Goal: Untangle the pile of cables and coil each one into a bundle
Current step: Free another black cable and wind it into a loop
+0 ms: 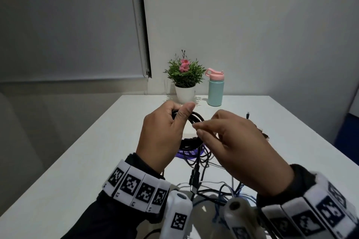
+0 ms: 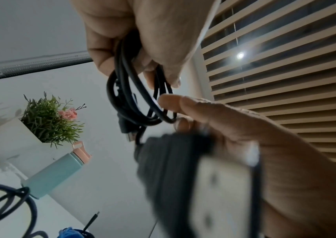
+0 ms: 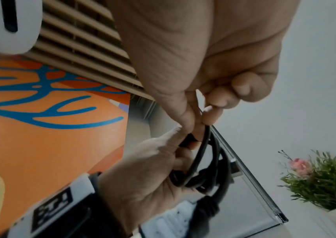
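A black cable (image 1: 197, 117) is wound into several loops and held above the white table (image 1: 97, 151). My left hand (image 1: 179, 112) grips the loops in its fist, thumb on top; in the left wrist view this hand (image 2: 155, 69) has the black cable (image 2: 130, 98) hanging from it, a plug dangling below. My right hand (image 1: 195, 127) pinches one strand at the coil's right side. In the right wrist view my right hand (image 3: 196, 127) shows thumb and forefinger closed on the black cable (image 3: 202, 154). A tangled pile of cables (image 1: 206, 182) lies on the table under my wrists.
A potted plant (image 1: 184, 77) and a mint bottle with a pink lid (image 1: 215, 88) stand at the table's far edge. A purple cable with a label (image 1: 186, 155) lies below the coil. A loose cable end (image 1: 248, 115) rests right of my hands.
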The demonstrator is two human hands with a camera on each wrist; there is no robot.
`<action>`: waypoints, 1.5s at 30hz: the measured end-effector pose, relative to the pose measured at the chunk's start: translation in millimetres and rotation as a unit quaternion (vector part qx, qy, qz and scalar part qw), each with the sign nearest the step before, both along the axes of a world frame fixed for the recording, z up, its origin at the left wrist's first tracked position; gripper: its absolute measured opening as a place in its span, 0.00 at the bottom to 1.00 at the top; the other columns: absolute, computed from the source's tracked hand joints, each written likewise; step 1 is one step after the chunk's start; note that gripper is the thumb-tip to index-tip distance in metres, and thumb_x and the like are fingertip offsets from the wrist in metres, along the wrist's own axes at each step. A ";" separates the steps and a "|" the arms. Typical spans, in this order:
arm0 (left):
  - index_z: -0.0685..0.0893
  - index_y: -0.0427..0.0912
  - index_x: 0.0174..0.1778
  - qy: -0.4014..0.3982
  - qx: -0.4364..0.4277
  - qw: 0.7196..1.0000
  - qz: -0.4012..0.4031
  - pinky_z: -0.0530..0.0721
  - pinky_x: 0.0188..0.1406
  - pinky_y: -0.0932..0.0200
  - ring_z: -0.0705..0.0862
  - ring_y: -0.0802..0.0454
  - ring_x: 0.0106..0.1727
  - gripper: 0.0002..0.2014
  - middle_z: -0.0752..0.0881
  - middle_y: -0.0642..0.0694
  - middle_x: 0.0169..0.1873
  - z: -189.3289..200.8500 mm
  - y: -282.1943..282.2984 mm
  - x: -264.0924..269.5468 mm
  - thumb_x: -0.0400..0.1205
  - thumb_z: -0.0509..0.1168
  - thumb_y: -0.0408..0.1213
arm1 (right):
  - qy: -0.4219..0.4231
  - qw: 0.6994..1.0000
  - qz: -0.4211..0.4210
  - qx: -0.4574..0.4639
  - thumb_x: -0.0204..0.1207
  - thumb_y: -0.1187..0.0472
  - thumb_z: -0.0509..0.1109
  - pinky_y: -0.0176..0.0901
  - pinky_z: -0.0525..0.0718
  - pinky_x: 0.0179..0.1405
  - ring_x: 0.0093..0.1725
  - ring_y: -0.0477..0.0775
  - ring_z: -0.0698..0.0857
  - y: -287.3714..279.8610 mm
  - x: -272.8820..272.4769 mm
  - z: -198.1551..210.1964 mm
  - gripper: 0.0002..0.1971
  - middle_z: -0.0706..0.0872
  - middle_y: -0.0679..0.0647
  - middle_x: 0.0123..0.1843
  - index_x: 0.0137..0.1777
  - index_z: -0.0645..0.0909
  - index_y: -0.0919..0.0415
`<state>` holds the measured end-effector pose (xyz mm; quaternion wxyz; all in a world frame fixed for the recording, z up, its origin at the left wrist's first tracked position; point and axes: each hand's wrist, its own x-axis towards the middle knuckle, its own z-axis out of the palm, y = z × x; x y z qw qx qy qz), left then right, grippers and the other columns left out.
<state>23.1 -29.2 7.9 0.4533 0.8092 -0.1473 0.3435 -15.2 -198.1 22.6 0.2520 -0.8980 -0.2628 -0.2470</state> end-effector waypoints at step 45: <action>0.86 0.45 0.44 0.044 -0.128 0.971 -0.197 0.83 0.28 0.69 0.80 0.64 0.26 0.14 0.84 0.58 0.27 4.8 -7.9 -8.8 0.88 0.62 0.49 | 0.179 0.900 0.208 0.338 0.76 0.50 0.72 0.40 0.80 0.59 0.57 0.48 0.82 -13.3 11.4 0.6 0.12 0.79 0.54 0.56 0.37 0.87 0.57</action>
